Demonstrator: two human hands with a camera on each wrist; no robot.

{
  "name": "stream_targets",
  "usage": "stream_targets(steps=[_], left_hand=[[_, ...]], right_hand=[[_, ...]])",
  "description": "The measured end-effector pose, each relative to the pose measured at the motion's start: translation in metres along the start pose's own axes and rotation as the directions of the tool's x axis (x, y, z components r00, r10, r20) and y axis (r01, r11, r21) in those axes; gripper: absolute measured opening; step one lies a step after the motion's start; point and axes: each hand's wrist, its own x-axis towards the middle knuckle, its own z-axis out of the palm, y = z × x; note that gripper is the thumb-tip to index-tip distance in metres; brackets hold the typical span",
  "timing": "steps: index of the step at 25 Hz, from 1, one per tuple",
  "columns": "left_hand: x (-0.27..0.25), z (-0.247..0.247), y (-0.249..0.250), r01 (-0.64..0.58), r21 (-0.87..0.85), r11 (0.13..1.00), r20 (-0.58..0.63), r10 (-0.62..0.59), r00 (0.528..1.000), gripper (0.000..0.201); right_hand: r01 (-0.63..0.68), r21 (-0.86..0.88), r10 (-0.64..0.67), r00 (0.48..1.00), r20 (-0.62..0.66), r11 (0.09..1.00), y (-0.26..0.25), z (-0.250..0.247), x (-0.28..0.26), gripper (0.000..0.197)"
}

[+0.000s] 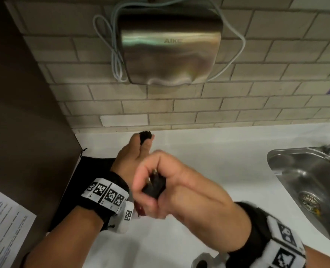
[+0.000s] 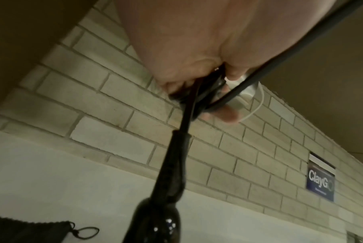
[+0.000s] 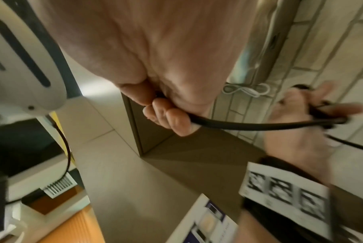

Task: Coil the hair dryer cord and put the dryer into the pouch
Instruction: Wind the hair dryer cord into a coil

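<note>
My left hand (image 1: 136,151) is raised over the white counter and grips several loops of the black cord (image 1: 146,135), which stick out above its fingers. In the left wrist view the loops (image 2: 199,97) sit in the curled fingers, and the glossy black hair dryer (image 2: 157,212) hangs below them on its cord. My right hand (image 1: 156,187) is curled round the black plug (image 1: 154,187), its metal prongs pointing up. A short stretch of cord (image 3: 249,127) runs from my right hand's fingers (image 3: 172,118) to the left hand (image 3: 305,118). The black drawstring pouch (image 1: 90,171) lies flat on the counter under my left wrist.
A steel sink (image 1: 303,182) with a tap is set into the counter (image 1: 208,151) at the right. A metal hand dryer (image 1: 170,51) with pale cables hangs on the tiled wall ahead. A brown panel (image 1: 24,113) stands at the left, with a printed sheet (image 1: 3,229) on it.
</note>
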Motion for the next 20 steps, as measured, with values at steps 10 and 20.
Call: stream_targets(steps=[10, 20], left_hand=[[-0.025, -0.008, -0.002, 0.160, -0.189, 0.969, 0.372, -0.080, 0.925, 0.067], [-0.021, -0.002, 0.032, 0.161, -0.380, 0.911, 0.327, -0.031, 0.944, 0.055]], right_hand=[[0.299, -0.057, -0.298, 0.878, -0.375, 0.953, -0.040, -0.113, 0.068, 0.035], [-0.159, -0.080, 0.089, 0.831, -0.549, 0.984, 0.064, -0.158, 0.060, 0.018]])
